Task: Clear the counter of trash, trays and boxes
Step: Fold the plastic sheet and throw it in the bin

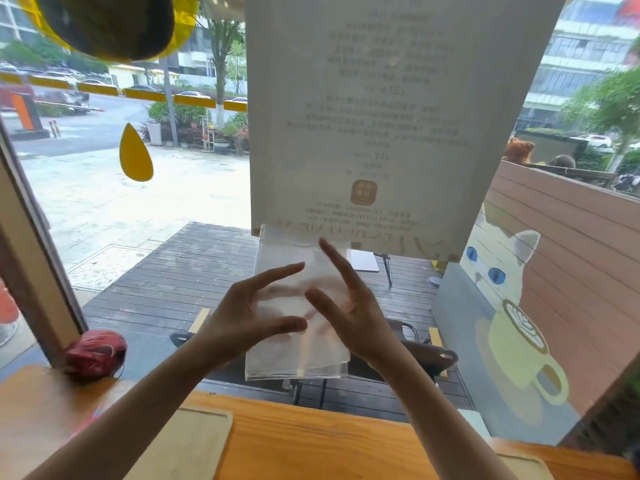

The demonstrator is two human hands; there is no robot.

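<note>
I hold both hands up in front of the window, above the far edge of the orange-brown wooden bench. Between them is a clear, floppy plastic bag, upright, its top edge reaching the bottom of the large white paper notice stuck on the glass. My left hand is on the bag's left side, index finger and thumb spread and pointing right, with other fingers showing blurred through the plastic behind it. My right hand is on the right side, fingers straight and splayed, one pointing up toward the notice. Whether either hand truly pinches the bag or only presses flat on it, I cannot tell; the fingers look extended, not curled.

On the bench, near my left forearm, lies a pale wooden tray with rounded corners. A second pale tray corner shows at the lower right. A crumpled red wrapper ball sits at the bench's back left, against the brown window frame. On the glass there is a yellow drop-shaped sticker and, to the right, a painted white cat with blue eyes above a yellow latte cup.
</note>
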